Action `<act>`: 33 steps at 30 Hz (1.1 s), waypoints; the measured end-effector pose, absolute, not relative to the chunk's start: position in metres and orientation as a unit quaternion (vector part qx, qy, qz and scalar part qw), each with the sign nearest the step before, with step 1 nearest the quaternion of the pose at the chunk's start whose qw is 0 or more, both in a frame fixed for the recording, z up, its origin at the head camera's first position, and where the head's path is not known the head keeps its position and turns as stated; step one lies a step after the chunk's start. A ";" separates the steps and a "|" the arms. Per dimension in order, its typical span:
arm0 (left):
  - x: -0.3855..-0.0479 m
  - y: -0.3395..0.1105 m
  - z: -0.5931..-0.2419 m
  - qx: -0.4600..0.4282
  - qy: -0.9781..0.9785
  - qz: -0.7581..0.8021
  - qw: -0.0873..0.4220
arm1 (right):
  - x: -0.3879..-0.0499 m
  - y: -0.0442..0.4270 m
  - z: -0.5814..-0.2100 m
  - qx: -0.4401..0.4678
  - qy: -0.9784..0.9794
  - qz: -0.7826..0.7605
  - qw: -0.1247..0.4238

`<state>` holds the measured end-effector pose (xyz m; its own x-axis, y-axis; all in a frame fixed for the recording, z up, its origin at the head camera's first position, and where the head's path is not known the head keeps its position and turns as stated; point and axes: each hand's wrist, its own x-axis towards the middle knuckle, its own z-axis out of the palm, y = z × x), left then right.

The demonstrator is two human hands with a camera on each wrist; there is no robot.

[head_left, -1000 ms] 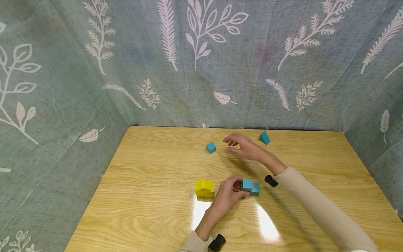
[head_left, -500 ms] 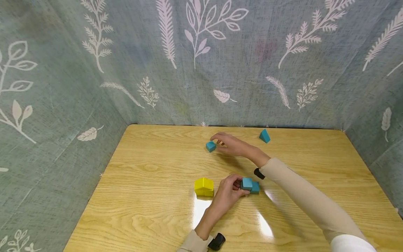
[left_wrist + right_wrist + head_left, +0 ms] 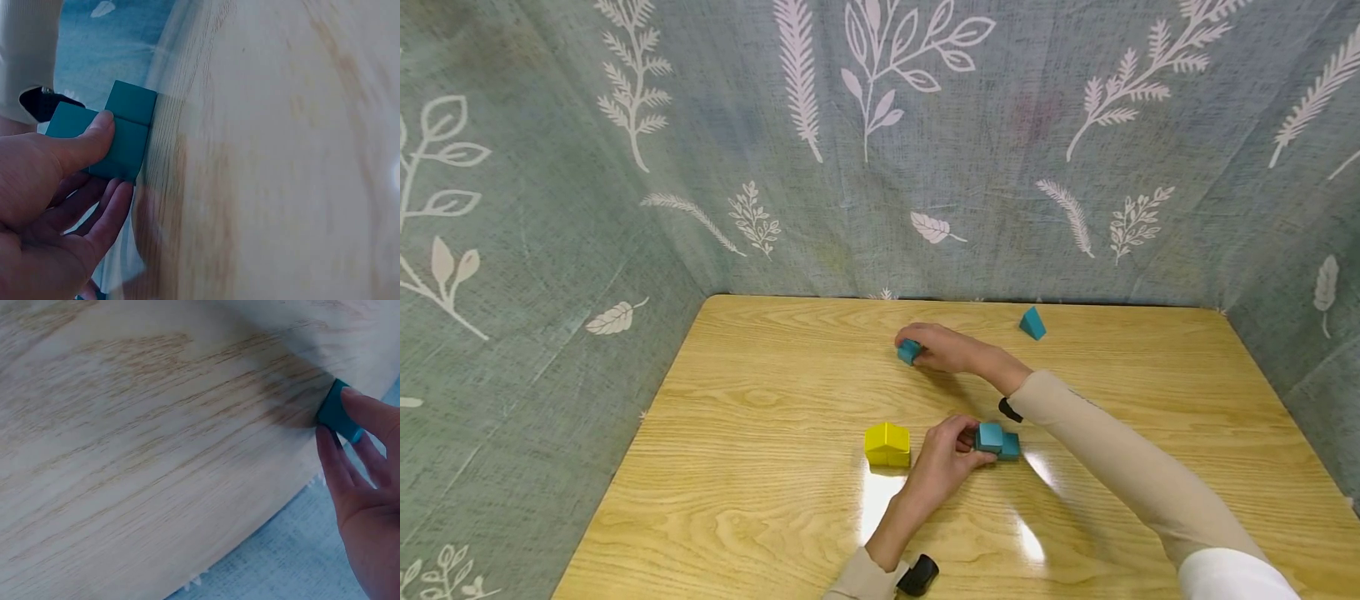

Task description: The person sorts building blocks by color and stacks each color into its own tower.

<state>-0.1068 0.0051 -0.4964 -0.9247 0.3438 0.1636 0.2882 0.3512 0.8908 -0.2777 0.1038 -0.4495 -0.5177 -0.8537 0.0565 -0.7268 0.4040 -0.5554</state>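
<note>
My left hand (image 3: 942, 467) holds a small stack of blue blocks (image 3: 989, 437) between thumb and fingers, near the middle of the table. In the left wrist view, two blue blocks (image 3: 128, 134) lie side by side against the table, and a third block (image 3: 70, 120) sits on top under the thumb. Farther back, my right hand (image 3: 942, 347) pinches a single blue cube (image 3: 907, 352). The right wrist view has this same cube (image 3: 337, 412) between thumb and fingertips, at or very near the tabletop.
Yellow blocks (image 3: 887, 446) stand together in a house-like shape left of my left hand. Near the table's back edge lies a blue triangular block (image 3: 1033, 323). Patterned grey cloth (image 3: 850, 208) hangs around the wooden table (image 3: 760, 392).
My right hand has moved left to the lone blue cube and now grips it; the cube has shifted slightly right. My left hand stays on the blue stack.
</note>
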 end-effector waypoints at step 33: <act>-0.108 0.005 -0.496 0.193 0.823 0.532 0.038 | -0.249 0.154 -0.443 -0.364 0.843 -0.381 0.112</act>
